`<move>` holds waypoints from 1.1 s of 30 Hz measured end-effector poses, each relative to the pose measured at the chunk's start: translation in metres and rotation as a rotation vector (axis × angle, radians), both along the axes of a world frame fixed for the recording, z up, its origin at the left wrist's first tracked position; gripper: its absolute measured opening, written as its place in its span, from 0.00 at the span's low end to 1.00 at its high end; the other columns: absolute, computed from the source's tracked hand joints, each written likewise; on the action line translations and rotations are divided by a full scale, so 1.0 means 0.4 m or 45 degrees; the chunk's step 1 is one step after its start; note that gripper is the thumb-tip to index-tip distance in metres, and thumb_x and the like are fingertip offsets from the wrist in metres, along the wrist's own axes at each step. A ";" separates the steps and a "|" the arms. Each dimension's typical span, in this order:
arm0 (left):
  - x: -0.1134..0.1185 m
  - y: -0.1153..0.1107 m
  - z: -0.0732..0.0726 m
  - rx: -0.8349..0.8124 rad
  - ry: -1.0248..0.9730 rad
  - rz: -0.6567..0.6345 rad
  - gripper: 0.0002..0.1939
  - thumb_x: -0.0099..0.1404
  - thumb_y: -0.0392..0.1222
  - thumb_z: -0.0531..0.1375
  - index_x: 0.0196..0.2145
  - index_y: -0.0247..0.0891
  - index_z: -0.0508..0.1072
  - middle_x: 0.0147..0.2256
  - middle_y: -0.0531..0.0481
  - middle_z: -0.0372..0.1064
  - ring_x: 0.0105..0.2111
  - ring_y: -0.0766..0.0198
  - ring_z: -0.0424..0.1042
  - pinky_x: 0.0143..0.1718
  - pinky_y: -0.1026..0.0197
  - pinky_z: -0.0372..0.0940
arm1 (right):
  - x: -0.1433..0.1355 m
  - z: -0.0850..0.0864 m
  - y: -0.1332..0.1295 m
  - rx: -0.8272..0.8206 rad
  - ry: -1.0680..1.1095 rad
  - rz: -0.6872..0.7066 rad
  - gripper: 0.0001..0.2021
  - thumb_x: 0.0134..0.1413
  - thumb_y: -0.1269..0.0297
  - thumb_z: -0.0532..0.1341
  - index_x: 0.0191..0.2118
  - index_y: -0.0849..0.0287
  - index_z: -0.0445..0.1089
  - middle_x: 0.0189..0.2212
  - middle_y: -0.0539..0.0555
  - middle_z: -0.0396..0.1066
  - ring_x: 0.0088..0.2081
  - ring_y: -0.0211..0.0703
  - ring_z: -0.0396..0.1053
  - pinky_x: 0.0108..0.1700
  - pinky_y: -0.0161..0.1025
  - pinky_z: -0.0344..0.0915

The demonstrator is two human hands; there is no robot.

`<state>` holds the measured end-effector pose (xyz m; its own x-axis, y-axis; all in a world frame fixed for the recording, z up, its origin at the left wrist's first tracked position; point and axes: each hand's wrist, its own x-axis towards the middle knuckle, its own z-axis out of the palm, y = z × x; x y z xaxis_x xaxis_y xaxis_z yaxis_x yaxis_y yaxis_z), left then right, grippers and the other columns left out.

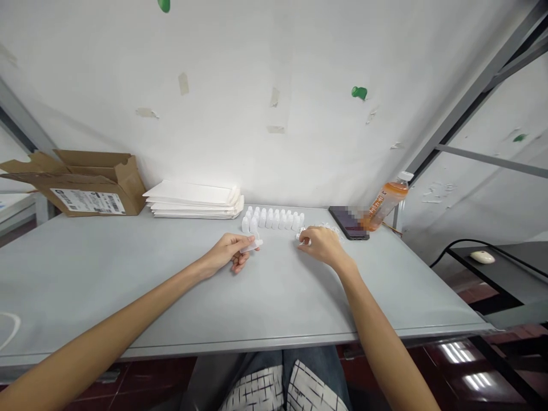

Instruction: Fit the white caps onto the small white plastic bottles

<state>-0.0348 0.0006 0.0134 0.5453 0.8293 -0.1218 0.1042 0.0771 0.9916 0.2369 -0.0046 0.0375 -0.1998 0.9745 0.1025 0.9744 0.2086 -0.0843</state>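
My left hand (230, 251) is closed on a small translucent white bottle (252, 246), which lies tilted between thumb and fingers with its narrow end to the right. My right hand (320, 242) has its fingertips curled together at the table, around a small whitish piece (302, 237) mostly hidden by the fingers. Behind and between the hands stand several small white bottles (274, 219) in rows. Small clear pieces (331, 228) lie scattered just behind my right hand.
On the grey table (240, 308), a stack of white envelopes (192, 200) and an open cardboard box (96, 185) sit at the back left. A dark phone (349, 222) and an orange drink bottle (387, 202) are at the back right, against the white wall.
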 end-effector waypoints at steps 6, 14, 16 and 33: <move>-0.001 0.000 -0.003 0.010 -0.012 -0.001 0.23 0.65 0.58 0.56 0.36 0.32 0.73 0.17 0.57 0.57 0.14 0.69 0.62 0.18 0.64 0.54 | 0.009 -0.003 0.002 0.060 0.011 -0.047 0.06 0.51 0.70 0.61 0.33 0.56 0.76 0.36 0.53 0.75 0.34 0.41 0.69 0.29 0.35 0.49; 0.002 -0.003 0.001 0.033 0.008 -0.005 0.22 0.66 0.57 0.55 0.34 0.32 0.72 0.17 0.57 0.58 0.14 0.69 0.62 0.18 0.64 0.54 | 0.003 0.006 -0.003 0.200 0.188 -0.047 0.09 0.55 0.70 0.57 0.33 0.56 0.76 0.37 0.53 0.73 0.31 0.38 0.67 0.29 0.36 0.51; 0.003 -0.003 0.001 0.052 0.002 -0.006 0.21 0.66 0.57 0.55 0.33 0.32 0.71 0.18 0.57 0.58 0.15 0.69 0.63 0.18 0.65 0.54 | -0.006 0.004 -0.004 0.265 0.327 -0.021 0.08 0.57 0.67 0.58 0.32 0.57 0.75 0.36 0.52 0.73 0.29 0.37 0.66 0.30 0.35 0.53; 0.005 0.005 -0.018 0.220 0.171 -0.028 0.21 0.67 0.57 0.53 0.25 0.37 0.61 0.20 0.58 0.55 0.17 0.72 0.59 0.20 0.66 0.55 | -0.164 -0.032 -0.008 -0.102 1.154 0.373 0.10 0.56 0.59 0.60 0.39 0.59 0.75 0.30 0.51 0.74 0.22 0.32 0.64 0.27 0.32 0.61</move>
<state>-0.0329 0.0027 0.0062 0.5520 0.8323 -0.0512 0.2359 -0.0969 0.9669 0.1714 -0.0080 0.0246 -0.3143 0.9092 0.2731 0.4417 0.3947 -0.8057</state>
